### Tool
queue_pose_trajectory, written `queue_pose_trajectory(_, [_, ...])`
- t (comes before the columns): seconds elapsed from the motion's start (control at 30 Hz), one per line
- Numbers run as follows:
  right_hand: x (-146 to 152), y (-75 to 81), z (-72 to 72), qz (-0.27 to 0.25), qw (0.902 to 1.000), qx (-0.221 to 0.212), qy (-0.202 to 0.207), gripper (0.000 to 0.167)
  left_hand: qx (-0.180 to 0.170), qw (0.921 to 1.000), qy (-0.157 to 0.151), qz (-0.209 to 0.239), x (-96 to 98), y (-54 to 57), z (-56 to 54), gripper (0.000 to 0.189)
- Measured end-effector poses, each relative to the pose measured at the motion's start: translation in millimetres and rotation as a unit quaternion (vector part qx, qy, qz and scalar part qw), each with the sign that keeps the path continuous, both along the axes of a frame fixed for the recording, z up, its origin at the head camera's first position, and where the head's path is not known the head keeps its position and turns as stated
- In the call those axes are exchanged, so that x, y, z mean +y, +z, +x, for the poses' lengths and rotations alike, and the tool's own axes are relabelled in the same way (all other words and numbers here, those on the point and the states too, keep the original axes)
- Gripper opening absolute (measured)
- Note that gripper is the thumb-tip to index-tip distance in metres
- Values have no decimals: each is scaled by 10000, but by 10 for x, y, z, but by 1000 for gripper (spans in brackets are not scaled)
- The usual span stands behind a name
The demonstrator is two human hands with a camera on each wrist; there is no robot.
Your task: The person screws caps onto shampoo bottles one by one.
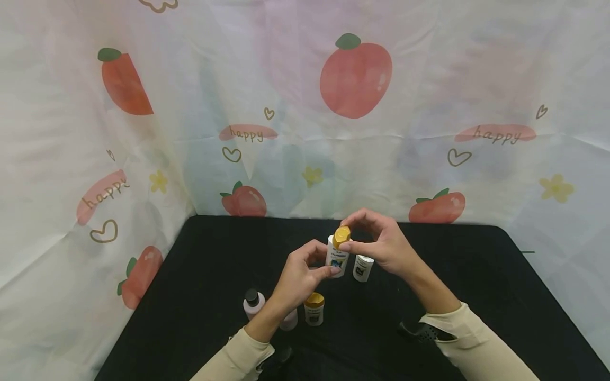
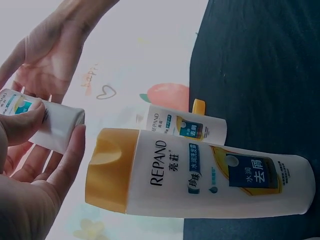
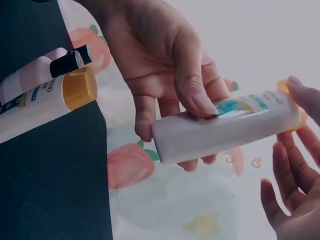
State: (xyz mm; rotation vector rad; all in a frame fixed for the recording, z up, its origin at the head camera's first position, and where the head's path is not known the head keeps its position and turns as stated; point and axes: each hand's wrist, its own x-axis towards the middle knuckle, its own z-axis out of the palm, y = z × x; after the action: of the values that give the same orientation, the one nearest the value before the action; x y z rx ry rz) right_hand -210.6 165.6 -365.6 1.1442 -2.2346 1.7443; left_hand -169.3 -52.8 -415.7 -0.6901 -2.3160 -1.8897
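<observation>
My left hand (image 1: 301, 267) grips a white shampoo bottle (image 3: 225, 129) raised above the table, its thumb across the printed label. The bottle's yellow cap (image 1: 341, 237) is at the upper end, and my right hand (image 1: 381, 243) pinches it between thumb and fingers. Just beyond the hands stands another white bottle (image 1: 363, 269), with no cap on its top in the left wrist view and a small yellow piece (image 2: 198, 106) showing beside it. Nearer me, a white bottle with a yellow cap (image 2: 215, 175) stands upright on the table.
Two pinkish bottles with black caps, one of them a pink bottle (image 1: 254, 304) partly behind the left forearm, stand at the near left on the black table (image 1: 214, 254). A patterned cloth (image 1: 295, 79) hangs behind the table and along its sides.
</observation>
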Motion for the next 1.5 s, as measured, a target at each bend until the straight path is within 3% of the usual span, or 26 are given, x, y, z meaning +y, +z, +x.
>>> queue_pose_trajectory(0.37, [-67, -7, 26, -142, 9971, -5, -746, 27, 38, 9993, 253, 285, 63, -6, -1, 26])
queue_pose_trajectory(0.6, [-27, 15, 20, -79, 9981, -347, -493, 27, 14, 9989, 400, 226, 47, 2, -11, 28])
queue_pose_trajectory(0.83, [-7, 33, 20, -116, 9985, -395, -356, 28, -6, 9991, 409, 110, 33, 11, -15, 27])
queue_pose_trajectory(1.13, [-45, 16, 48, -157, 9972, -280, -678, 24, 0, 9991, 391, 167, 42, -18, -2, 28])
queue_pose_trajectory(1.5, [-88, 2, 59, -38, 9934, -186, -1130, 23, -3, 9981, 577, 194, 65, -10, 2, 27])
